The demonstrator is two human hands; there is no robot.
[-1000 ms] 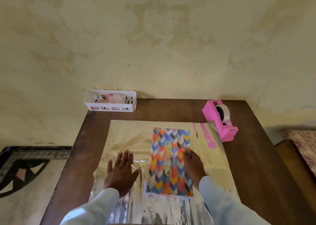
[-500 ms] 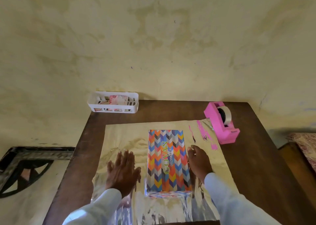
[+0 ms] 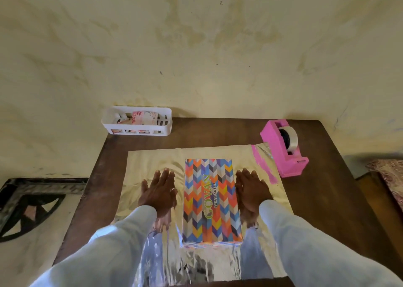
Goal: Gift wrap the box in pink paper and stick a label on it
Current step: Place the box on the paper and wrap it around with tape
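Observation:
A long box (image 3: 211, 199) with a bright chevron pattern lies flat in the middle of a shiny sheet of wrapping paper (image 3: 152, 160), whose reflective silver side faces up. Pink shows at the sheet's far right corner (image 3: 261, 166). My left hand (image 3: 159, 190) lies flat on the paper just left of the box, fingers straight. My right hand (image 3: 250, 188) lies flat on the paper just right of the box. Neither hand holds anything. The box stands square between them.
A pink tape dispenser (image 3: 283, 149) with a white roll stands at the sheet's far right corner. A white slotted basket (image 3: 137, 120) with floral cards sits at the table's back left edge. The brown table (image 3: 327, 199) ends against a wall.
The box has been pushed straight and a little farther along the sheet. My right hand came off the box's edge and now lies flat beside it. My left hand stayed on the paper.

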